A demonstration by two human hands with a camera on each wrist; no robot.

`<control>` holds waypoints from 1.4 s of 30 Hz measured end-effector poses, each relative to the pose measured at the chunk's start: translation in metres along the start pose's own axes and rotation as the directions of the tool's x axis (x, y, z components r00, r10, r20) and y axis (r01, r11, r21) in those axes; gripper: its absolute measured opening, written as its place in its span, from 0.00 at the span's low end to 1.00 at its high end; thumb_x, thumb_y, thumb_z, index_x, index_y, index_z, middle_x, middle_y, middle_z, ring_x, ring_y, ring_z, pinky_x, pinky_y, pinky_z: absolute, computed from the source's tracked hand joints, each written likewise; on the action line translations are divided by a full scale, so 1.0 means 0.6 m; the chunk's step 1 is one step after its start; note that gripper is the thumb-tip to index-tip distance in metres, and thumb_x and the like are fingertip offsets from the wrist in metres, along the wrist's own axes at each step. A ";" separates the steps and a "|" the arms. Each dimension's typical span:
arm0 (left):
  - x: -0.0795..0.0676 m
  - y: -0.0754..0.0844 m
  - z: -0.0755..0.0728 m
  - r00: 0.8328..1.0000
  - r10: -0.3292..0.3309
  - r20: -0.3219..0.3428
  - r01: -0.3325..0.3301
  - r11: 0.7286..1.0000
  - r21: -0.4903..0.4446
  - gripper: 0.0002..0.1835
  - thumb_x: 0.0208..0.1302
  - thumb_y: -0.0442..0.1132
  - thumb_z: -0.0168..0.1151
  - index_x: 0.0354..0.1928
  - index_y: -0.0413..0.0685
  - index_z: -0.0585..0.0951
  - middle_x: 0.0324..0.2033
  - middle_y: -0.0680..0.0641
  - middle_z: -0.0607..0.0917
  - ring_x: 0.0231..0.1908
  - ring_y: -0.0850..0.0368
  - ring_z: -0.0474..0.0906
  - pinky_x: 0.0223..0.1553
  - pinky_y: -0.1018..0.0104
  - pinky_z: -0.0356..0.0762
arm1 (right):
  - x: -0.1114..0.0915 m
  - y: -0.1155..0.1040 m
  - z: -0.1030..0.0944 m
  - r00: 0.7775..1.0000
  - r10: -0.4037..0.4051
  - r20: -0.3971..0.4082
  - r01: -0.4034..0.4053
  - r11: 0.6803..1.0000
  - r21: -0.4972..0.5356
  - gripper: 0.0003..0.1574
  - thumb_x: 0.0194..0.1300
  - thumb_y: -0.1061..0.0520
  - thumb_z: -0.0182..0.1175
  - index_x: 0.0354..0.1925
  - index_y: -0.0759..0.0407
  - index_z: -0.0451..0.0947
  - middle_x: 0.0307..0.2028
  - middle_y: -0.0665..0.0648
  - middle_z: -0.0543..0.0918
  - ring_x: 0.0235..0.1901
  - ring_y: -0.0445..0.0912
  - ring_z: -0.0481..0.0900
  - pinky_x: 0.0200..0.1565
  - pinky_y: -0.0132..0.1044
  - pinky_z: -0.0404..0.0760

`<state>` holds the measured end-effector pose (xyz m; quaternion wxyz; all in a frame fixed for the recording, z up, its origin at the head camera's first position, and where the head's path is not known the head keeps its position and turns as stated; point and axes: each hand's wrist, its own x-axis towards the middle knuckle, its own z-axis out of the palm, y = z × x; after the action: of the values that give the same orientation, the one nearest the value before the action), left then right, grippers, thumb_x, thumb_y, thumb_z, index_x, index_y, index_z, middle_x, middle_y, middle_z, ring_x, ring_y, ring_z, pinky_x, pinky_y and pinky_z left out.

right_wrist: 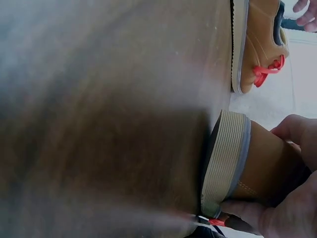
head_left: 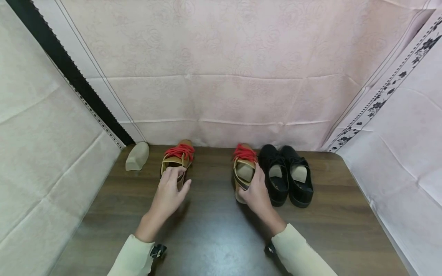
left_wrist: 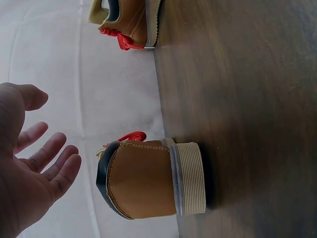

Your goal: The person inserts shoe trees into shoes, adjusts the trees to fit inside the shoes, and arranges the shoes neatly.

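Note:
Two tan shoes with red laces stand apart on the wooden table. My left hand (head_left: 170, 190) is over the opening of the left tan shoe (head_left: 180, 151), its fingers loosely bent and holding nothing. In the left wrist view that hand is apart from the shoe's heel (left_wrist: 143, 181). With my right hand (head_left: 258, 193) I grip the right tan shoe (head_left: 245, 154) near its heel, thumb on one side and fingers on the other. The ribbed sole (right_wrist: 225, 163) shows tilted in the right wrist view. A beige insert (head_left: 244, 172) fills this shoe's opening.
Right beside the held shoe is a pair of black shoes, the nearer one (head_left: 280, 191) and the farther one (head_left: 301, 195), both with beige inserts. A loose beige insert (head_left: 137, 156) lies at the table's far left. Patterned cloth (head_left: 221, 96) hangs behind the wooden table (head_left: 214, 230).

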<state>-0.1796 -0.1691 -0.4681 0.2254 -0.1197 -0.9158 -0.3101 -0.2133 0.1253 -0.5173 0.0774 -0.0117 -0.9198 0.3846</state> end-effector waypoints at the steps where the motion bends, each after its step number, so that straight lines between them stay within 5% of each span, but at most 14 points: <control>1: 0.000 -0.001 0.000 1.000 0.000 -0.001 0.000 1.000 0.001 0.21 0.65 0.40 0.72 0.55 0.40 0.78 0.48 0.41 0.79 0.50 0.44 0.76 0.49 0.49 0.79 | 0.001 0.000 -0.001 1.000 0.003 0.002 -0.003 1.000 0.000 0.71 0.54 0.56 0.74 0.82 0.60 0.40 0.77 0.67 0.54 0.54 0.66 0.80 0.51 0.58 0.84; 11: 0.003 -0.005 -0.002 1.000 -0.010 -0.003 0.010 1.000 0.000 0.21 0.65 0.38 0.73 0.55 0.39 0.77 0.49 0.41 0.79 0.50 0.45 0.77 0.50 0.49 0.80 | 0.006 -0.001 -0.011 1.000 0.011 0.023 -0.011 1.000 0.003 0.72 0.55 0.56 0.76 0.82 0.63 0.39 0.78 0.70 0.51 0.60 0.68 0.76 0.56 0.58 0.82; 18: 0.001 -0.005 -0.002 1.000 -0.016 0.006 0.016 1.000 0.002 0.22 0.65 0.38 0.72 0.57 0.40 0.77 0.50 0.41 0.80 0.51 0.45 0.77 0.51 0.48 0.80 | 0.000 -0.005 -0.017 0.998 -0.016 0.060 0.017 1.000 -0.026 0.73 0.57 0.51 0.77 0.82 0.63 0.38 0.79 0.73 0.46 0.73 0.68 0.63 0.66 0.58 0.75; 27: 0.000 0.000 -0.009 1.000 0.005 -0.014 -0.005 1.000 0.002 0.22 0.65 0.39 0.72 0.57 0.39 0.77 0.50 0.41 0.80 0.51 0.44 0.78 0.50 0.48 0.81 | -0.005 -0.011 -0.025 0.995 -0.085 0.055 0.088 0.995 -0.056 0.70 0.58 0.53 0.76 0.82 0.63 0.41 0.80 0.72 0.45 0.77 0.67 0.55 0.70 0.61 0.69; 42: 0.006 -0.021 -0.033 0.994 0.032 -0.106 -0.030 0.999 0.025 0.26 0.63 0.39 0.74 0.60 0.37 0.77 0.54 0.36 0.80 0.56 0.38 0.76 0.56 0.40 0.78 | -0.020 -0.065 -0.041 0.965 -0.258 0.051 0.263 0.954 -0.144 0.50 0.65 0.51 0.72 0.77 0.58 0.60 0.80 0.60 0.56 0.80 0.57 0.55 0.66 0.58 0.75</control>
<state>-0.1806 -0.1907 -0.4590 0.2799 -0.1147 -0.9041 -0.3018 -0.1963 0.1144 -0.4740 0.1117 0.1101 -0.9405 0.3013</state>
